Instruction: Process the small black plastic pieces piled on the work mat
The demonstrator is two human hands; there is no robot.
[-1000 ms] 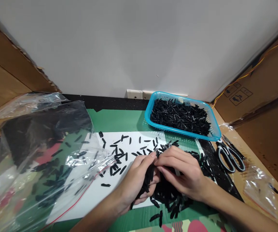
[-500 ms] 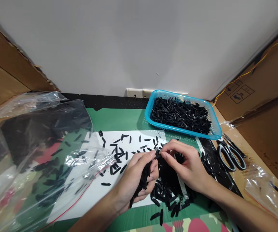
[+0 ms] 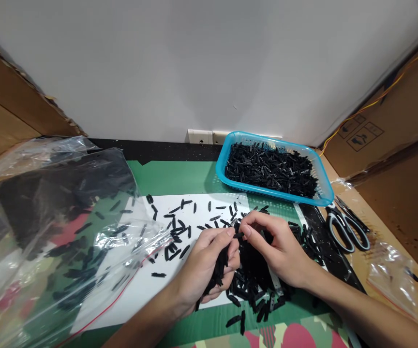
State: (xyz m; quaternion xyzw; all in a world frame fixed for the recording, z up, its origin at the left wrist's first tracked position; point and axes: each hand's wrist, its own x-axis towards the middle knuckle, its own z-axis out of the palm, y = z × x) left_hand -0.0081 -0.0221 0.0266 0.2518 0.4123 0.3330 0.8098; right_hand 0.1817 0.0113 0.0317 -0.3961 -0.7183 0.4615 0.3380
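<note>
My left hand is closed around a bunch of small black strips, which pokes out below the fingers. Between the thumb and forefinger of my right hand one end of a single black strip is pinched; its other end meets my left thumb tip. What the strips are made of I cannot tell. Under both hands lies a heap of similar strips, partly hidden by them. More loose strips are scattered over a white sheet to the left.
A blue plastic basket full of black strips stands at the back right. Scissors lie right of it, near a small clear bag. A large clear zip bag with strips covers the left side. Cardboard and a wall bound the table.
My hands have barely moved and still meet at the single strip. The whole view has shifted slightly.
</note>
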